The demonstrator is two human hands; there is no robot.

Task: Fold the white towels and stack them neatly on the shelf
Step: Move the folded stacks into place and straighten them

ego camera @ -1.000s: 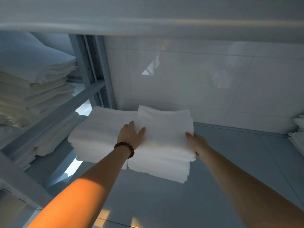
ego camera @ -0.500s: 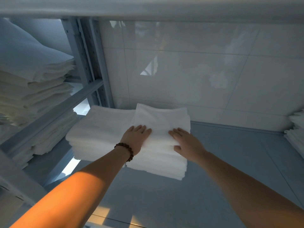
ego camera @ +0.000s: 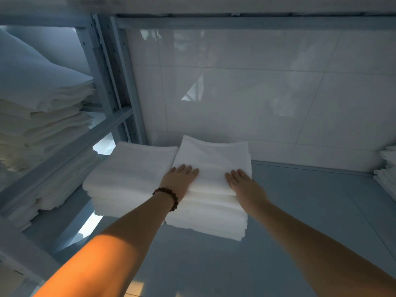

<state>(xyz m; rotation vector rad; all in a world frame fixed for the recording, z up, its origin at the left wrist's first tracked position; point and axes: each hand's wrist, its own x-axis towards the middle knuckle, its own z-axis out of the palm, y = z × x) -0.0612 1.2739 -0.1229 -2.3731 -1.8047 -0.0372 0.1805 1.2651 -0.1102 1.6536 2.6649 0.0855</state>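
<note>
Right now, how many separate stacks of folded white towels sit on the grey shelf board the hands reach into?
3: right stack under both hands, left stack touching it, another stack at the far right edge, cropped. More may lie out of frame.

Dim bluish light, warm sun patch on left forearm [ego camera: 111,254], glossy tile reflections, wide-angle bending

Two hands, the left hand [ego camera: 180,179] and the right hand [ego camera: 244,185]; one beaded bracelet [ego camera: 169,197]; two towel stacks on this shelf [ego camera: 300,211], the left stack [ego camera: 130,174] and the right stack [ego camera: 214,163].
</note>
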